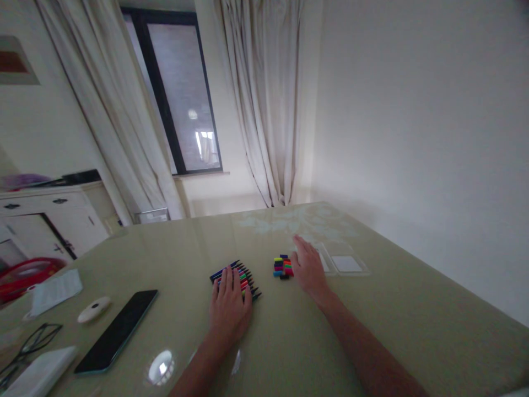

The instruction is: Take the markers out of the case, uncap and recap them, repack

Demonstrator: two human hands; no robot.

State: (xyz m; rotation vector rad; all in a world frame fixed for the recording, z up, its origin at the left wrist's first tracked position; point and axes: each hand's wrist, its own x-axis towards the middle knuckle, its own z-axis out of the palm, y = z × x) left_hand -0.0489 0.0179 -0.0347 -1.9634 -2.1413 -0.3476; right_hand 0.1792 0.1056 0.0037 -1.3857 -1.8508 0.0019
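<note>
Tabletop: near edge cut off by frame. Left hand: palm down, fingers loosely spread on pens, hiding part of them. Right hand: fingers extended, fairly flat, covering part of clear case and the right ends of caps; can't tell if gripping any. Pens: side by side, left of caps, long axes roughly left-right, tips right and slightly away.

Dark-tipped marker pens lie side by side, partly under the left hand, tips toward the right hand. Short caps, yellow, blue, pink, red and black, lie bunched just left of the right hand, which partly hides them.
</note>
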